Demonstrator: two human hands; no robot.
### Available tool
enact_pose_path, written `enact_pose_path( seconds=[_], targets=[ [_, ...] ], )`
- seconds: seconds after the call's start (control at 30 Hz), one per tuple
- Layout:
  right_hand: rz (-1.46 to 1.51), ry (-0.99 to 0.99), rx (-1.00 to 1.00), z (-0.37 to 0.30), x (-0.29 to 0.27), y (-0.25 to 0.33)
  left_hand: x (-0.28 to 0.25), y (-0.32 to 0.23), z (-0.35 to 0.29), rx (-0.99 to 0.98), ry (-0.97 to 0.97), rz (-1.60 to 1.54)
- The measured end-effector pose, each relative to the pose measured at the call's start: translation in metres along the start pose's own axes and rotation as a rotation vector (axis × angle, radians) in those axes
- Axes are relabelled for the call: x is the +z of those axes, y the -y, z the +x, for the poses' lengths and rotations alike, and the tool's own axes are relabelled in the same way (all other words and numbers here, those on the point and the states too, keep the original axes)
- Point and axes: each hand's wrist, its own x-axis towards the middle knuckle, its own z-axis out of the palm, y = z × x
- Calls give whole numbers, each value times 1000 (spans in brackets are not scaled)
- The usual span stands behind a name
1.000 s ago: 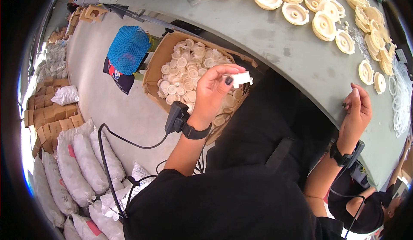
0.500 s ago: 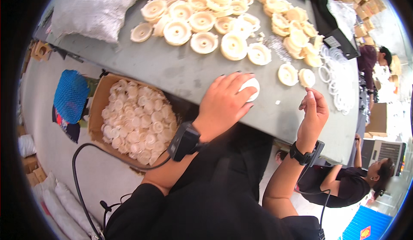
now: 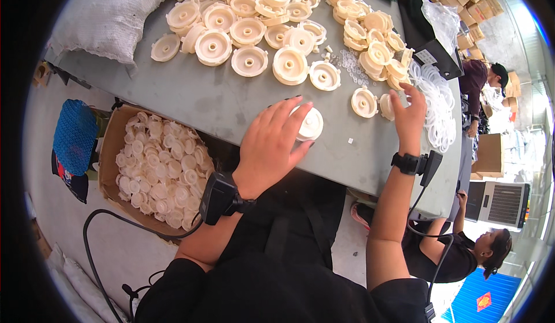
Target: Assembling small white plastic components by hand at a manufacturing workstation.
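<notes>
My left hand [image 3: 267, 144] is curled round a white round cap [image 3: 312, 124] on the grey table near its front edge, thumb on the near side and fingers on the far side. My right hand [image 3: 410, 120] reaches over the table further right, thumb and fingers apart, with nothing visible between them. Just left of it stands a cream round part [image 3: 387, 107], partly hidden by the hand. Another cream round part [image 3: 364, 102] lies beside that one. Several cream discs with raised hubs [image 3: 290, 65] are spread behind my left hand.
More cream parts [image 3: 378, 53] are heaped beyond my right hand, with tiny clear rings [image 3: 350, 63] beside them. White tubing rings [image 3: 439, 117] lie rightward, near a black box [image 3: 430, 39]. A carton of white caps [image 3: 110, 167] stands below left. Two people are at the right.
My right hand has moved away from me over the table, past the cream part, and its pinched fingers have spread. The left hand stays at the white cap, which shows more now. The view has shifted.
</notes>
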Motion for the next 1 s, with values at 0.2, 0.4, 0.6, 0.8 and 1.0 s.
enact_pose_path(
  seconds=[0.2,0.4,0.6,0.8,1.0],
  targets=[
    [194,-69,519,-2,-19,-61,2,2,1,19,14,14],
    [-168,53,572,-1,-1,-76,1,1,0,34,1,48],
    [-90,41,636,1,2,-74,3,3,-5,33,-19,59],
    [1,91,494,20,2,-110,4,3,-6,63,-17,82],
    [-38,231,549,24,-1,-96,2,6,-10,60,-16,82]
  ],
)
